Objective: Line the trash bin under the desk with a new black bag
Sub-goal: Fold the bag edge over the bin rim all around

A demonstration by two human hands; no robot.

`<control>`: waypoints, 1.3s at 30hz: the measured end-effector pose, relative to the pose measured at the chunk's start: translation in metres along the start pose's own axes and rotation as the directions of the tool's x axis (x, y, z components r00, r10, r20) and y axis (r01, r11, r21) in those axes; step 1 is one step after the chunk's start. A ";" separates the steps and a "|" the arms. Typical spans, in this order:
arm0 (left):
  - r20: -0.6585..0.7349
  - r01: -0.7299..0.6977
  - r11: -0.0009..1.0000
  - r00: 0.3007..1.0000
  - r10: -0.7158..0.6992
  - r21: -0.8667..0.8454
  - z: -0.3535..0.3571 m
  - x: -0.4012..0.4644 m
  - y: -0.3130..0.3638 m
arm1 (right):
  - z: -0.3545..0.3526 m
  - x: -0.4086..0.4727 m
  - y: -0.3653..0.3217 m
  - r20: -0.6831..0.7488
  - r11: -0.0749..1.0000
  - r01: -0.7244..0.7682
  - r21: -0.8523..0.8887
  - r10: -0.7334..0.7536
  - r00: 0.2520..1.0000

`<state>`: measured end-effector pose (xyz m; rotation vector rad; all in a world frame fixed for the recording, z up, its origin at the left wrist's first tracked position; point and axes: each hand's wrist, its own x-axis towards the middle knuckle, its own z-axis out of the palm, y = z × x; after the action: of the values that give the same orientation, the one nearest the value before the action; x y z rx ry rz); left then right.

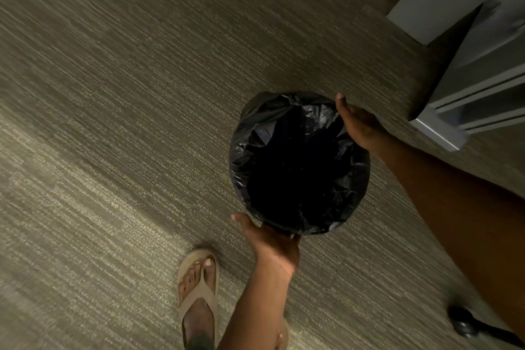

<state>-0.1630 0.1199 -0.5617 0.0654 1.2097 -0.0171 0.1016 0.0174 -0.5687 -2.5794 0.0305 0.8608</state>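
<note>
Bin (301,224) lined, black bag (284,122) folded over its rim; my left hand (272,241) and right hand (360,125) clasp opposite sides. Next, I'd say, carry it under the desk (420,14).

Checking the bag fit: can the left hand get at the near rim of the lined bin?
Probably yes. The left hand is already at the near rim of the bin, with the black bag folded over it; nothing lies between.
</note>
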 end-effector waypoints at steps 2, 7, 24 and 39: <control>-0.040 -0.021 0.994 0.999 0.025 0.107 -0.006 0.009 0.007 | -0.001 -0.001 0.004 -0.010 0.999 -0.028 0.028 0.029 1.000; -0.262 0.021 0.901 0.960 0.103 0.434 -0.027 0.018 0.030 | 0.000 -0.021 0.018 -0.353 0.968 0.109 0.226 -0.023 0.935; 0.469 -0.590 0.160 0.755 0.458 0.792 0.065 0.059 0.139 | 0.025 -0.050 0.040 -0.484 0.926 0.067 0.371 0.131 0.865; 0.472 -0.628 0.402 0.772 0.426 0.666 0.017 0.056 0.111 | 0.084 -0.101 0.069 -0.334 0.732 -0.021 0.681 0.335 0.881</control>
<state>-0.1219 0.2309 -0.6036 1.2552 0.8014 -0.0050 -0.0381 -0.0230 -0.5972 -2.0266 0.6263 0.2181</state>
